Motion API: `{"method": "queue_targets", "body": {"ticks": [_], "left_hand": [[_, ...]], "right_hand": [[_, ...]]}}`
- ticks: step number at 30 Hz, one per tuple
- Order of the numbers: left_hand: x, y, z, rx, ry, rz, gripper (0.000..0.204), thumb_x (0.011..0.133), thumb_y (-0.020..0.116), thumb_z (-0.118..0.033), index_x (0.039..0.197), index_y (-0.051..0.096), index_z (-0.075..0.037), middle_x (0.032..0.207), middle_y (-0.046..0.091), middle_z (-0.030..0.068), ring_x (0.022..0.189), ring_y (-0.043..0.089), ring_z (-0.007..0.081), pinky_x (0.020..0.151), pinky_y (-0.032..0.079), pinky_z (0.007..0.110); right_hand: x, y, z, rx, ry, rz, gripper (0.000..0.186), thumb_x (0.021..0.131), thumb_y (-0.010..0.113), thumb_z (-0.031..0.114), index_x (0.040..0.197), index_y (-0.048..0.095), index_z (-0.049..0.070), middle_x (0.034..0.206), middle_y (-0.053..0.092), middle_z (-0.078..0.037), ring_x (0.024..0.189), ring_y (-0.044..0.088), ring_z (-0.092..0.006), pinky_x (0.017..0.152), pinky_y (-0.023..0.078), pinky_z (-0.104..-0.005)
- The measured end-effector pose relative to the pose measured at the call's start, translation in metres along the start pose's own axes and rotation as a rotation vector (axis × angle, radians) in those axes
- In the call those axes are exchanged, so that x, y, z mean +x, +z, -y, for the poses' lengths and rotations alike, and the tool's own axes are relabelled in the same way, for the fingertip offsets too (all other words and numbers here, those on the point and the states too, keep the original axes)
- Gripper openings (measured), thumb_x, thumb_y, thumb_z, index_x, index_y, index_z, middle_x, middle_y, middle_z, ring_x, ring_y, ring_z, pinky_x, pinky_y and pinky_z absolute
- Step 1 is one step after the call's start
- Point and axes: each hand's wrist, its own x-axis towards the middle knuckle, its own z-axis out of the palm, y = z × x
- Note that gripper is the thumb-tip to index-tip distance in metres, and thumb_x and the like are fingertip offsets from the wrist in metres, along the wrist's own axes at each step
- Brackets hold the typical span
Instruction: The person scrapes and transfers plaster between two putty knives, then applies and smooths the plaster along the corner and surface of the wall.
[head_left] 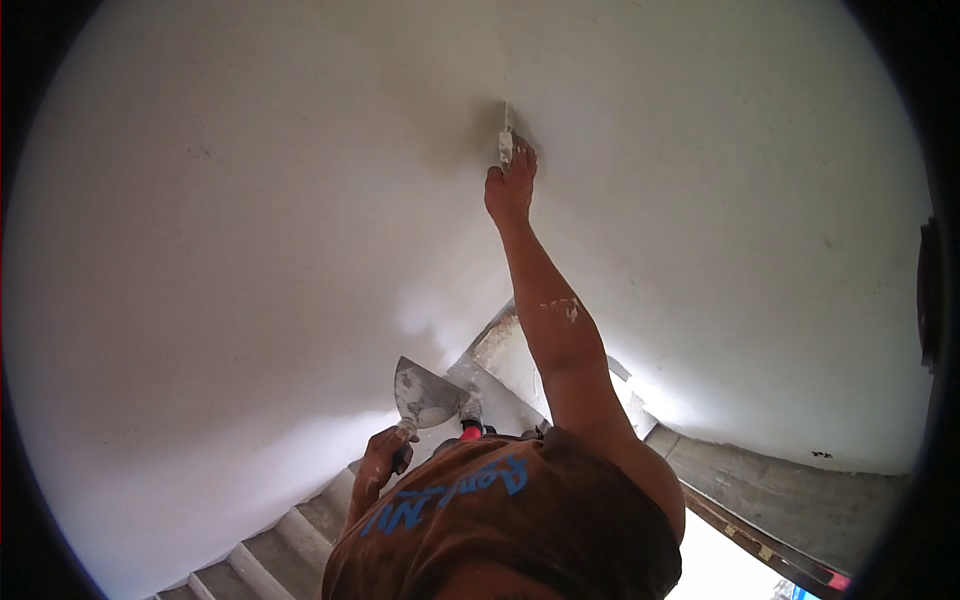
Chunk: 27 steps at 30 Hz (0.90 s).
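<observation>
With my right arm stretched far up, my right hand (514,175) is closed around a plaster-smeared trowel (506,140). The trowel shows nearly edge-on and its blade appears to lie against the pale wall (620,150); part of its grip is hidden by my fingers. A darker, damp-looking patch surrounds it. Low at my left side, my left hand (380,457) grips the handle of a wide, fan-shaped putty knife (424,395). Its metal blade points upward, is spotted with dried plaster and stands apart from the wall. White smears mark my right forearm.
Concrete stairs (270,555) run along the lower left. Below my raised arm lies a pale, stained board or slab (515,355). A grey ledge (790,490) edges a bright opening at the lower right, and a dark object (929,295) sits at the far right rim.
</observation>
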Motion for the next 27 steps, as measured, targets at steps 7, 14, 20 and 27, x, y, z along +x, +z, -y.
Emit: {"method": "queue_targets", "body": {"ticks": [7, 14, 20, 27], "left_hand": [[0.000, 0.011, 0.009, -0.009, -0.056, -0.050, 0.039, 0.099, 0.052, -0.038, 0.098, 0.064, -0.001, 0.059, 0.054, 0.0033, 0.043, 0.044, 0.0099, 0.041, 0.032, 0.025], [0.005, -0.018, 0.010, 0.199, -0.009, -0.036, 0.043, 0.101, 0.044, -0.041, 0.095, 0.063, -0.002, 0.058, 0.053, 0.0032, 0.045, 0.045, 0.0102, 0.045, 0.034, 0.026], [0.004, 0.011, -0.022, 0.205, 0.059, -0.023, 0.040, 0.101, 0.048, -0.038, 0.094, 0.062, -0.001, 0.058, 0.053, 0.0025, 0.045, 0.045, 0.0099, 0.045, 0.034, 0.025], [0.003, 0.000, 0.010, 0.085, 0.052, -0.043, 0.041, 0.100, 0.050, -0.040, 0.092, 0.063, -0.002, 0.059, 0.054, 0.0030, 0.045, 0.046, 0.0095, 0.043, 0.033, 0.025]], "right_hand": [[0.012, -0.024, -0.016, 0.025, 0.021, 0.090, 0.067, 0.078, 0.055, 0.002, 0.143, 0.040, 0.007, 0.144, 0.040, -0.022, 0.135, 0.037, -0.0393, 0.112, 0.033, -0.0462], [-0.129, -0.012, 0.092, 0.149, -0.114, 0.335, 0.064, 0.075, 0.052, -0.007, 0.137, 0.047, 0.004, 0.133, 0.051, -0.020, 0.132, 0.041, -0.0372, 0.112, 0.034, -0.0438], [-0.039, -0.084, 0.067, 0.178, -0.098, 0.071, 0.054, 0.077, 0.055, 0.001, 0.132, 0.051, 0.002, 0.117, 0.061, -0.022, 0.104, 0.060, -0.0361, 0.090, 0.049, -0.0418], [-0.017, 0.017, 0.062, 0.089, -0.077, 0.008, 0.060, 0.078, 0.055, -0.001, 0.137, 0.046, 0.003, 0.128, 0.054, -0.021, 0.121, 0.051, -0.0387, 0.104, 0.040, -0.0431]]}}
